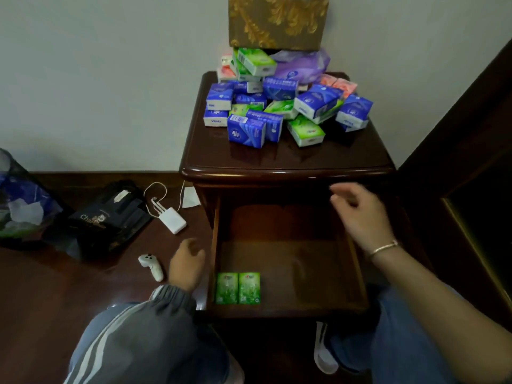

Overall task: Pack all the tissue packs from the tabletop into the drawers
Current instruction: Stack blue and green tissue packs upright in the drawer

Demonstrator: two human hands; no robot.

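A heap of blue, green and pink tissue packs lies on the top of the dark wooden nightstand. Below it a drawer stands pulled out. Two green tissue packs lie side by side in its front left corner. My right hand hovers above the drawer's right side, fingers loosely spread and holding nothing. My left hand hangs just left of the drawer, also holding nothing, its fingers curled but apart.
A gold-patterned box and a purple bag sit behind the heap. On the floor to the left lie a white controller, a white charger with cable, a black bag and a plastic bag. Dark furniture stands at right.
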